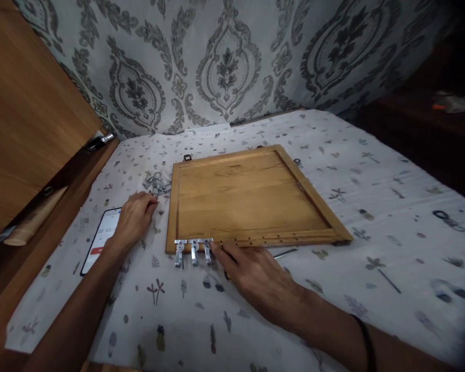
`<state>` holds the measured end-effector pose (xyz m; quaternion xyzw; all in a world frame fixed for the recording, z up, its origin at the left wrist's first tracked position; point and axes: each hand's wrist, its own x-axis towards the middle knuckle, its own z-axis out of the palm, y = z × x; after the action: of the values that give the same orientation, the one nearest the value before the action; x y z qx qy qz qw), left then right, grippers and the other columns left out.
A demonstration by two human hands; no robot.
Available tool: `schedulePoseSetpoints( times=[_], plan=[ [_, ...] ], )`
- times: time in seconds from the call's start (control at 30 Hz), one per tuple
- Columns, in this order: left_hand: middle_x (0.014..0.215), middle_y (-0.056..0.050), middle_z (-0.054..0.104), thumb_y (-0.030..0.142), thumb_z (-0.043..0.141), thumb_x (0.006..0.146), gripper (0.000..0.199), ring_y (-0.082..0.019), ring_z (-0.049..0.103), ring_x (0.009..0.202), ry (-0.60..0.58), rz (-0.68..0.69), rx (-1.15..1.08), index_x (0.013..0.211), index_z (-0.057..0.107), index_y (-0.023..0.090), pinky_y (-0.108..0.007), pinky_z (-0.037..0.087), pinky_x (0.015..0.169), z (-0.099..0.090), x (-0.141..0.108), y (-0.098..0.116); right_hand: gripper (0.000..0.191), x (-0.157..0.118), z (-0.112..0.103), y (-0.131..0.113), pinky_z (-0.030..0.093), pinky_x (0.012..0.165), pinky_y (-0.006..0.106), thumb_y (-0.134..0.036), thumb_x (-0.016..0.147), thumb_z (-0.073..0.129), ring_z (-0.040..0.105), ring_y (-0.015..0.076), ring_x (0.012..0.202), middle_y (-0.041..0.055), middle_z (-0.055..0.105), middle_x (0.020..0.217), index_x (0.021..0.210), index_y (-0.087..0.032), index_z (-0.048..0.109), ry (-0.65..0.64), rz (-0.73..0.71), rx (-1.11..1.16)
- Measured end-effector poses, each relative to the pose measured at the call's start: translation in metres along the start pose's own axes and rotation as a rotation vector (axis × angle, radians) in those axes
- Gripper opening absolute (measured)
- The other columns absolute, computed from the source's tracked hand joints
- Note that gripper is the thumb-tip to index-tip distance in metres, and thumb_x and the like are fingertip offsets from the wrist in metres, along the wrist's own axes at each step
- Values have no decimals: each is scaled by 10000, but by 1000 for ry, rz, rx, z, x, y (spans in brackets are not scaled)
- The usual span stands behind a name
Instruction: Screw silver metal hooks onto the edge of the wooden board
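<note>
A framed wooden panel (236,196) lies flat, with a row of small dark holes along its near edge. Three silvery metal hooks sit side by side at its near left corner: a left hook (179,253), a middle hook (194,252) and a right hook (207,251). My right hand (259,281) has its fingertips on the right hook. Under that hand shows part of a yellow-and-black handle, and a thin metal shaft (285,253) sticks out behind it. My left hand (136,217) is pinched beside a pile of metal hooks (155,182); what its fingertips hold is unclear.
Partly under my left wrist, a phone (103,237) displays a timer. A patterned white cloth (186,320) covers the surface. Wooden furniture (31,103) stands on the left, and a grey patterned fabric (225,62) rises behind. A small dark metal loop (187,157) juts from the panel's far edge.
</note>
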<state>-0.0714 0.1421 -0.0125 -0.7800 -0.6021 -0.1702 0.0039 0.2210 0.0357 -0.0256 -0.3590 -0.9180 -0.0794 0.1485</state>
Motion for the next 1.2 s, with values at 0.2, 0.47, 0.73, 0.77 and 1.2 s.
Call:
schedulePoseSetpoints(
  times=[0.2, 0.47, 0.73, 0.77, 1.2],
  plan=[
    [865, -56, 658, 308, 446, 895, 193, -240, 596, 857, 53, -50, -73, 878, 613, 212, -357, 456, 805, -16, -3, 18, 471, 0, 1, 1, 465, 501, 332, 51, 773, 576, 657, 192, 631, 92, 704, 917, 1237, -26, 559, -30, -16, 2],
    [763, -1, 650, 393, 546, 877, 212, -164, 588, 725, -159, -38, -522, 826, 629, 206, -261, 448, 641, -24, -18, 66, 381, 0, 0, 0, 406, 466, 333, 1, 816, 578, 636, 197, 596, 75, 697, 891, 1193, -60, 593, -32, -1, 21],
    [802, -14, 634, 302, 559, 906, 174, -153, 586, 759, -399, 85, -656, 775, 626, 208, -262, 448, 674, -23, -32, 109, 405, 1, -1, 1, 442, 438, 362, 12, 771, 563, 648, 217, 578, 78, 681, 872, 1169, -33, 626, 9, -4, 41],
    [805, -15, 628, 298, 562, 910, 177, -154, 584, 765, -396, 92, -650, 773, 630, 209, -264, 444, 676, -22, -33, 109, 399, 1, -1, 1, 447, 436, 364, 9, 772, 561, 648, 218, 573, 79, 680, 873, 1162, -33, 632, 11, -1, 40],
    [776, 1, 614, 279, 581, 900, 172, -140, 576, 725, -452, 142, -584, 765, 657, 204, -250, 435, 650, -19, -26, 106, 416, 4, -6, 2, 468, 423, 354, 4, 809, 524, 672, 215, 586, 109, 678, 916, 1213, -16, 622, -105, -11, 89]
  ],
)
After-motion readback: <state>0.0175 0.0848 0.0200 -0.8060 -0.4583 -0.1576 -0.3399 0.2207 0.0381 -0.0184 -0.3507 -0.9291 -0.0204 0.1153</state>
